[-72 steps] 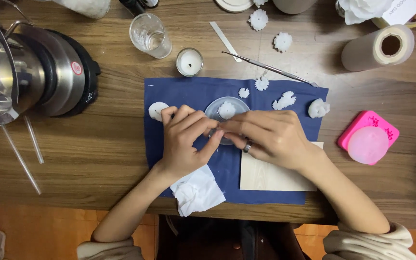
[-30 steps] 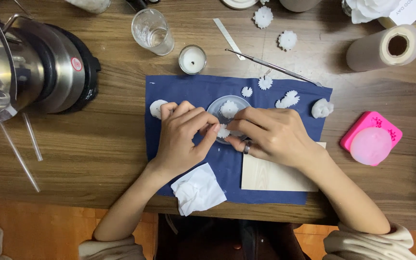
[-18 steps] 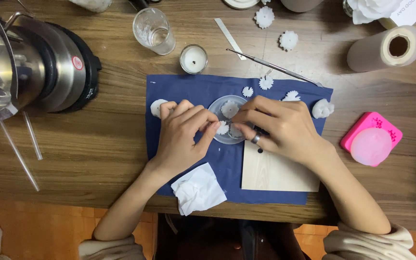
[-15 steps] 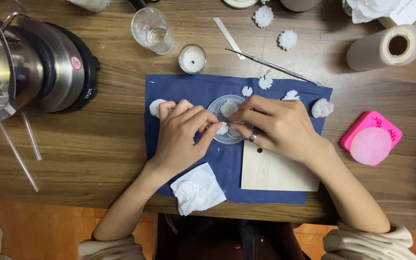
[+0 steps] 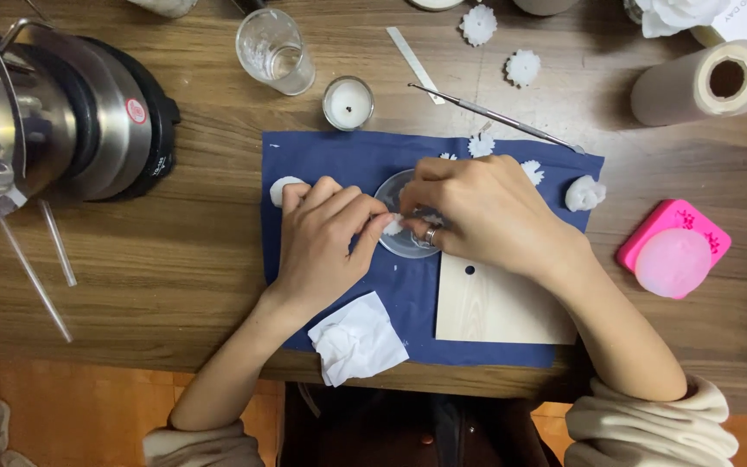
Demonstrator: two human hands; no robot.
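Both hands meet over a small clear round dish (image 5: 398, 245) on a blue cloth mat (image 5: 339, 163). My left hand (image 5: 326, 242) pinches a small white wax piece (image 5: 392, 225) at the dish's left rim. My right hand (image 5: 490, 212), a ring on one finger, curls over the dish and covers most of it; what its fingertips hold is hidden. White wax flower pieces lie around: one (image 5: 584, 193) right of my right hand, one (image 5: 283, 188) left of my left hand, one (image 5: 481, 144) at the mat's far edge.
A steel pot on a black hotplate (image 5: 88, 112) stands far left. A glass (image 5: 274, 52), a tealight (image 5: 347, 102), a metal tool (image 5: 499, 117), a paper roll (image 5: 702, 82), a pink mould (image 5: 674, 258), a wooden tile (image 5: 494, 303) and a crumpled tissue (image 5: 356, 339) surround the mat.
My right hand has slid up and over the dish, hiding the wax piece inside. My left hand stays at the dish's left rim, still pinching.
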